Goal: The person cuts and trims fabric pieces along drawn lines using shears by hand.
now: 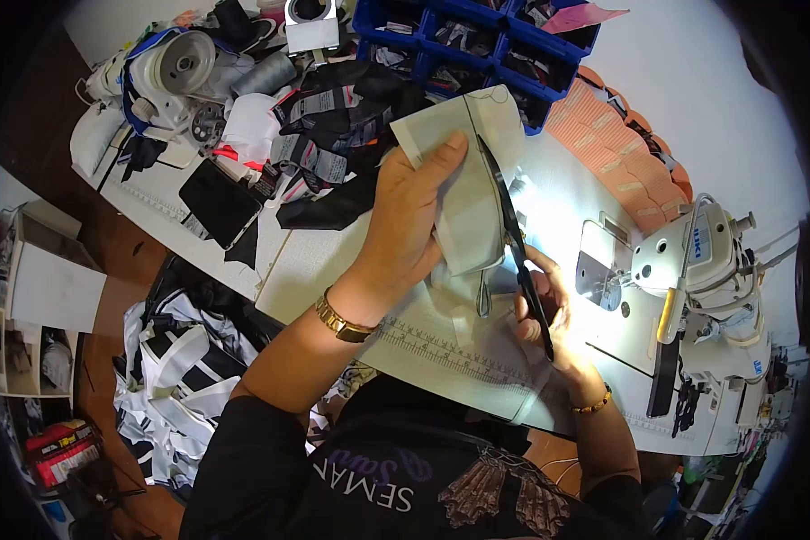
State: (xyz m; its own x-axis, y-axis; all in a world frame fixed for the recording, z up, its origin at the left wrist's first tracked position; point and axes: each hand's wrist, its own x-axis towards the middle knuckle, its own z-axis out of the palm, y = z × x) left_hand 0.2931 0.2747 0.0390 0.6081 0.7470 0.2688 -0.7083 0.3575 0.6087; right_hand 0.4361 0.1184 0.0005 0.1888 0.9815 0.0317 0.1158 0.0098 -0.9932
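My left hand (pixel 414 202) grips a pale grey-green piece of fabric (pixel 472 229), thumb pressed flat on its top side. The piece is held above the white sewing table, and a dark line runs down from its top edge. In my right hand (pixel 553 301) is a pair of long dark scissors (pixel 511 220), pointing away from me. Their blades lie along the right side of the fabric; I cannot tell whether they are cutting into it. A small metal loop (pixel 484 297) shows below the fabric's lower edge.
A lit sewing machine (pixel 684 256) stands at right, another machine (pixel 175 76) at far left. Dark labelled cloth pieces (pixel 319 135) and a phone (pixel 220 205) lie left. Blue bins (pixel 463 40) and stacked orange pieces (pixel 616 148) are behind. A printed ruler (pixel 450 351) runs along the front.
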